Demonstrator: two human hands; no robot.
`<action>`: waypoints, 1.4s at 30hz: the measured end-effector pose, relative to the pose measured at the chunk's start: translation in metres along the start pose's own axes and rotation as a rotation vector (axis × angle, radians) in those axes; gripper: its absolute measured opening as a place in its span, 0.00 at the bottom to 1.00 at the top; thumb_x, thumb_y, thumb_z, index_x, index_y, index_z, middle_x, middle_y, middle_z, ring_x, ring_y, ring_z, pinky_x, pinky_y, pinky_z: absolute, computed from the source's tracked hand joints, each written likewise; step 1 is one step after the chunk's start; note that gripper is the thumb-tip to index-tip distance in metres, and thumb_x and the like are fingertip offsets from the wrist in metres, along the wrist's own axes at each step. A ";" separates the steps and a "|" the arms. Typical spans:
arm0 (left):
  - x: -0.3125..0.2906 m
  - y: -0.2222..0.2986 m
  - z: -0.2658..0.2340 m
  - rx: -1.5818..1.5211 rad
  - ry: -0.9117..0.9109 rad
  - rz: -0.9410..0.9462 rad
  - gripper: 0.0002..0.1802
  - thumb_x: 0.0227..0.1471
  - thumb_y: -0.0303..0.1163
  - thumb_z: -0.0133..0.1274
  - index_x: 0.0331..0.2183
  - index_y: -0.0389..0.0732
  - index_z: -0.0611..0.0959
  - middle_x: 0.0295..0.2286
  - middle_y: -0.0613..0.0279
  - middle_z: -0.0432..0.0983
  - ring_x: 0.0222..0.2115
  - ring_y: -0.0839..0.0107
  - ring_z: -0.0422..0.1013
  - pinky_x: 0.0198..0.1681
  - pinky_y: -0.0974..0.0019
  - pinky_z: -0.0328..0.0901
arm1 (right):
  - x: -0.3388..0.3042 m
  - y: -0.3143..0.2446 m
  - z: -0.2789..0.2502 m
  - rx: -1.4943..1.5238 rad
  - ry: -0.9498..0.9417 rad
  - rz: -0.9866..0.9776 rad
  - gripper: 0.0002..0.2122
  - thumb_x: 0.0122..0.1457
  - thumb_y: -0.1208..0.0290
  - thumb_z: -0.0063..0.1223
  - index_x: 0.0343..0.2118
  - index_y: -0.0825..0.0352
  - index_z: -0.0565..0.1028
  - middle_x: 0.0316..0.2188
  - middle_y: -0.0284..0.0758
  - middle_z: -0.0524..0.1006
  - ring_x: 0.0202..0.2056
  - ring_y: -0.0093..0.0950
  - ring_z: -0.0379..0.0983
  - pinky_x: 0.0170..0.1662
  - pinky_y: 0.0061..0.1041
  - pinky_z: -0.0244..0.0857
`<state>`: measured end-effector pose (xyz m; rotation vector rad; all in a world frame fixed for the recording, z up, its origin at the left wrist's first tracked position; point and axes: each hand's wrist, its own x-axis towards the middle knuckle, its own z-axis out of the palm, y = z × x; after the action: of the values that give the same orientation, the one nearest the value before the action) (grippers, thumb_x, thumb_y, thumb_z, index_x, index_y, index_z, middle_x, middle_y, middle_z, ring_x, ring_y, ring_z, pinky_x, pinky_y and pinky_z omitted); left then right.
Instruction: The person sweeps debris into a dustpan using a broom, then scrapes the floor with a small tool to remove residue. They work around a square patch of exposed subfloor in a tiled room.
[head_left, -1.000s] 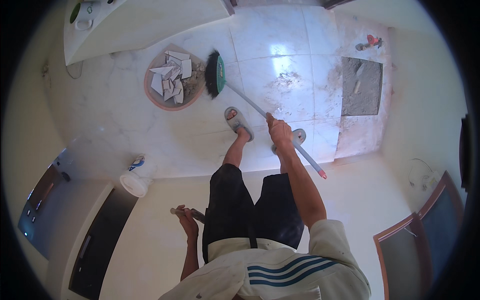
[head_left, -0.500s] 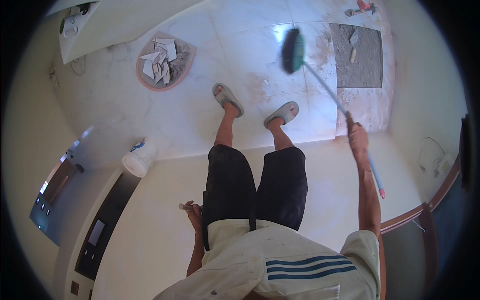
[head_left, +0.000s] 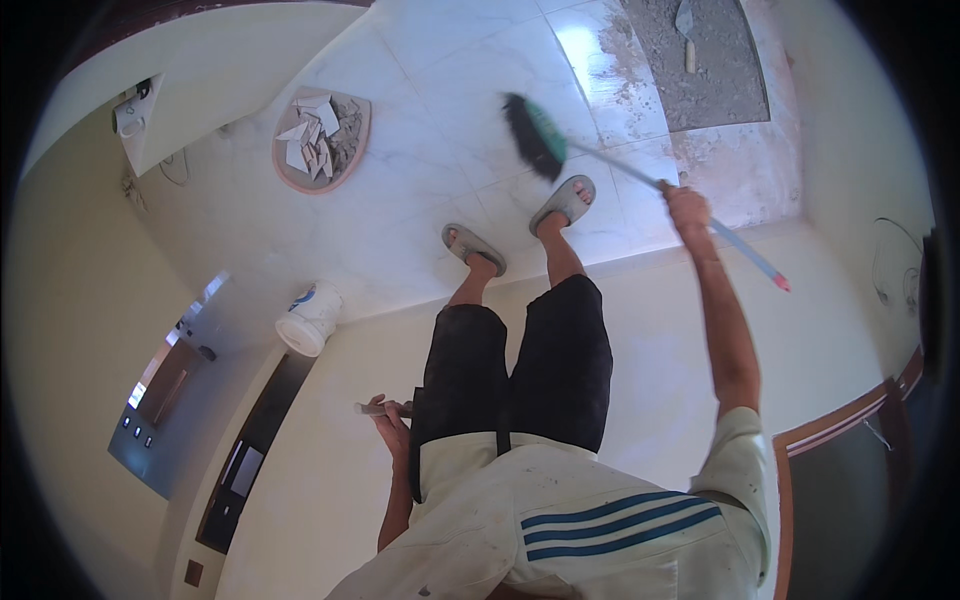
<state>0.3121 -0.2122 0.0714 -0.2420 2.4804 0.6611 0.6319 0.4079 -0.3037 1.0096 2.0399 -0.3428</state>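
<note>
My right hand [head_left: 686,212] is wrapped round the pale shaft of a broom [head_left: 615,163], whose pink-tipped end sticks out behind the wrist. The broom's green head with dark bristles [head_left: 533,140] is slightly smeared, over the white tiles just beyond my right slipper [head_left: 564,203]. Beside my left thigh, my left hand [head_left: 392,428] closes on a short greyish rod-like handle [head_left: 372,409]; the rest of it is hidden behind my shorts, so its kind does not show.
A pink-rimmed basin [head_left: 315,189] of broken tile pieces and rubble stands far left. At far right a trowel [head_left: 689,45] lies on a rough grey square [head_left: 725,95] set in the dusty tiles. A white bucket [head_left: 308,320] stands left, by the wall.
The broom head has swept left and nearer to my feet. My right hand moved slightly left, my feet have stepped, and the whole view has shifted. My left hand keeps its grip.
</note>
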 end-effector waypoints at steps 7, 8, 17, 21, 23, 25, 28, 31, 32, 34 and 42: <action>-0.014 0.010 0.008 0.009 0.023 0.061 0.20 0.73 0.36 0.45 0.58 0.35 0.66 0.29 0.59 0.75 0.34 0.68 0.74 0.46 0.61 0.70 | -0.085 0.145 -0.070 -0.067 0.222 0.032 0.22 0.73 0.69 0.44 0.68 0.46 0.70 0.33 0.44 0.82 0.35 0.44 0.85 0.36 0.45 0.79; -0.017 0.009 0.009 -0.037 0.008 0.016 0.20 0.73 0.36 0.45 0.58 0.35 0.66 0.29 0.59 0.75 0.33 0.69 0.74 0.46 0.61 0.71 | -0.099 0.122 -0.069 -0.033 0.144 -0.002 0.23 0.74 0.69 0.43 0.70 0.44 0.68 0.34 0.44 0.82 0.34 0.44 0.84 0.36 0.45 0.79; -0.032 0.005 0.001 0.106 -0.036 0.050 0.21 0.74 0.38 0.44 0.58 0.34 0.66 0.30 0.59 0.75 0.34 0.68 0.74 0.47 0.60 0.71 | -0.060 -0.190 0.054 0.108 -0.013 -0.348 0.19 0.73 0.64 0.47 0.64 0.45 0.75 0.36 0.39 0.82 0.34 0.40 0.85 0.35 0.41 0.80; -0.027 0.021 0.002 0.119 0.005 0.101 0.22 0.75 0.39 0.43 0.58 0.33 0.66 0.32 0.58 0.76 0.38 0.67 0.74 0.52 0.59 0.69 | 0.007 -0.071 0.038 -0.099 0.089 -0.224 0.17 0.72 0.64 0.47 0.60 0.40 0.79 0.33 0.37 0.83 0.33 0.33 0.85 0.34 0.37 0.80; -0.019 0.031 0.009 0.086 0.003 0.073 0.22 0.75 0.40 0.43 0.58 0.33 0.67 0.33 0.57 0.76 0.39 0.67 0.74 0.52 0.59 0.69 | 0.024 0.038 0.000 -0.166 0.113 -0.115 0.16 0.71 0.65 0.49 0.57 0.43 0.80 0.34 0.38 0.85 0.35 0.37 0.86 0.38 0.39 0.81; -0.008 0.043 0.020 0.079 0.007 0.035 0.21 0.75 0.39 0.43 0.58 0.32 0.68 0.34 0.57 0.76 0.39 0.67 0.74 0.52 0.59 0.69 | 0.027 0.137 -0.044 -0.172 0.148 -0.042 0.15 0.72 0.64 0.49 0.58 0.47 0.79 0.38 0.39 0.85 0.37 0.41 0.86 0.40 0.42 0.81; 0.013 0.068 0.039 0.086 -0.073 0.162 0.21 0.75 0.38 0.44 0.58 0.32 0.69 0.36 0.54 0.77 0.40 0.66 0.74 0.53 0.58 0.68 | 0.002 0.224 -0.093 -0.168 0.361 -0.006 0.15 0.73 0.66 0.47 0.60 0.53 0.77 0.35 0.40 0.83 0.35 0.40 0.84 0.36 0.44 0.77; 0.046 0.104 0.056 0.149 -0.143 0.299 0.20 0.75 0.37 0.44 0.58 0.33 0.69 0.38 0.53 0.77 0.41 0.65 0.74 0.54 0.58 0.68 | -0.066 0.217 -0.088 -0.117 0.371 0.187 0.16 0.74 0.68 0.45 0.60 0.57 0.78 0.35 0.44 0.83 0.34 0.42 0.84 0.34 0.43 0.77; 0.057 0.117 0.061 0.144 -0.158 0.300 0.20 0.75 0.36 0.44 0.58 0.33 0.69 0.38 0.53 0.77 0.41 0.65 0.74 0.54 0.58 0.68 | -0.100 0.195 -0.075 -0.098 0.457 0.255 0.16 0.75 0.67 0.43 0.60 0.57 0.78 0.34 0.45 0.83 0.33 0.44 0.83 0.32 0.44 0.76; 0.086 0.146 0.075 0.145 -0.173 0.322 0.20 0.75 0.36 0.44 0.58 0.33 0.69 0.39 0.52 0.77 0.41 0.64 0.74 0.55 0.58 0.67 | -0.178 0.123 -0.035 0.195 0.378 0.478 0.18 0.77 0.58 0.44 0.62 0.54 0.77 0.34 0.51 0.82 0.33 0.52 0.80 0.33 0.51 0.73; 0.222 0.269 0.101 0.197 -0.378 0.487 0.19 0.75 0.34 0.44 0.58 0.33 0.69 0.40 0.53 0.77 0.44 0.65 0.74 0.55 0.58 0.68 | -0.364 -0.214 0.116 1.623 -0.353 1.059 0.28 0.65 0.72 0.54 0.68 0.73 0.66 0.19 0.37 0.76 0.16 0.29 0.74 0.17 0.32 0.67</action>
<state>0.0935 0.0647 -0.0169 0.5303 2.2161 0.5790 0.6598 0.0117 -0.1203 2.4479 0.3297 -1.4738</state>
